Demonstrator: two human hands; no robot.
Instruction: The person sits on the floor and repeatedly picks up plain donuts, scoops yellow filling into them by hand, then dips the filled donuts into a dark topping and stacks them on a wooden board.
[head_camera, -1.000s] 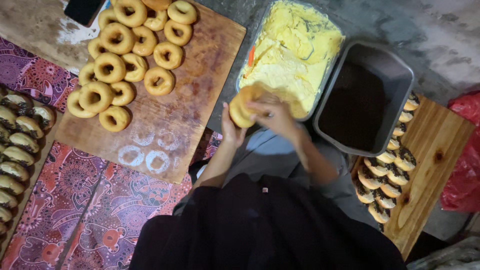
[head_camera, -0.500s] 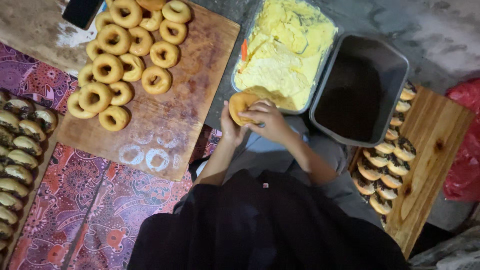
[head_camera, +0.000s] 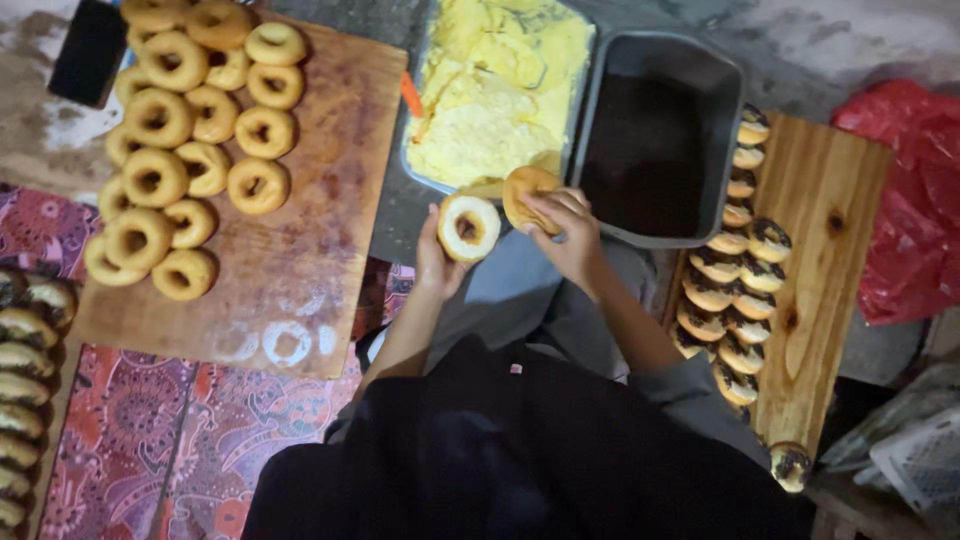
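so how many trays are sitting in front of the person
2. A tray of yellow cream sits just beyond the hands, and a grey tray of dark sprinkles stands touching its right side. None seems hidden.

Lower half: a ring doughnut half (head_camera: 468, 227), pale cut face turned up, hole visible, held at centre frame, slightly tilted.
Upper half: a golden-brown doughnut half (head_camera: 528, 195), crust outward, tilted on edge, held just right of the other, touching or nearly so.
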